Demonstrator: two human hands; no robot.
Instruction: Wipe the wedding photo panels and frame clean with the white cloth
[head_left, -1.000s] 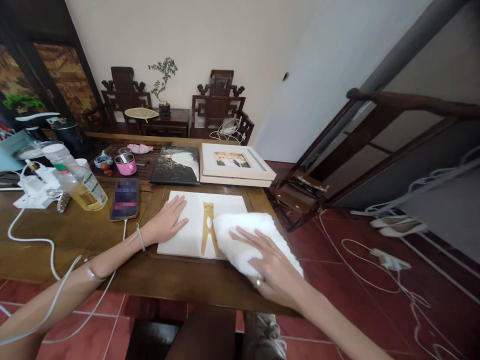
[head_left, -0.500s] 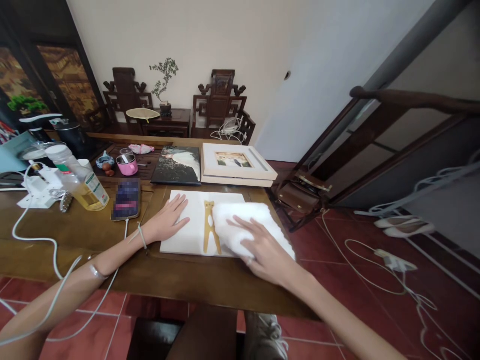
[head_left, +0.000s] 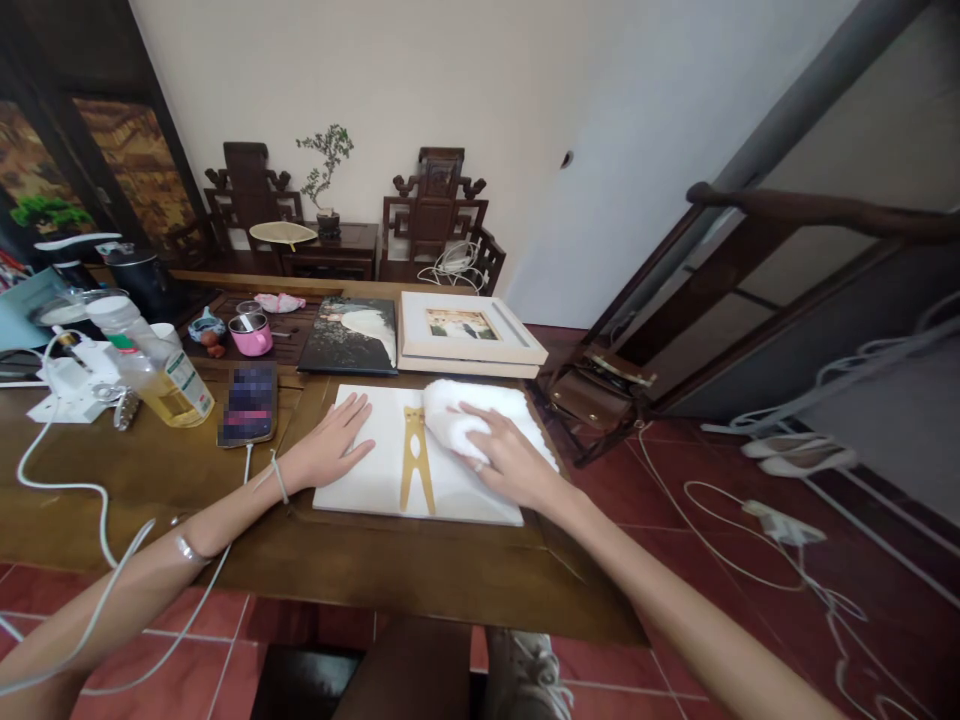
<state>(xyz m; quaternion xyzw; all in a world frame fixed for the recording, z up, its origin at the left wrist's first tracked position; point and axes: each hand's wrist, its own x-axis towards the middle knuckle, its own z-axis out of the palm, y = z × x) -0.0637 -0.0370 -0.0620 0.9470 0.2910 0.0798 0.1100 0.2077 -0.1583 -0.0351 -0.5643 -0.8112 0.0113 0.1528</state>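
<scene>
A flat white album or board (head_left: pixel 352 495) with a gold cut-out shape (head_left: pixel 417 475) down its middle lies on the wooden table. My left hand (head_left: pixel 328 442) rests on the album's left side, palm down with fingers stretched and nothing in it. On the right side, my right hand (head_left: pixel 514 460) presses a bunched, fluffy white cloth (head_left: pixel 446 400) against the surface, its fingers pushed into the folds. The cloth covers the album's upper right part, next to the top of the gold shape.
Behind the album lie a dark photo book (head_left: pixel 352 335) and a cream framed-photo box (head_left: pixel 472 335). To the left are a phone (head_left: pixel 249 405) on a cable, an oil bottle (head_left: pixel 176 380), a white power strip (head_left: pixel 75 380) and a pink cup (head_left: pixel 251 335). A wooden chair (head_left: pixel 720 270) stands right.
My right hand has moved the cloth away from me, toward the album's upper edge, uncovering its lower right corner. My left hand stays in place on the album.
</scene>
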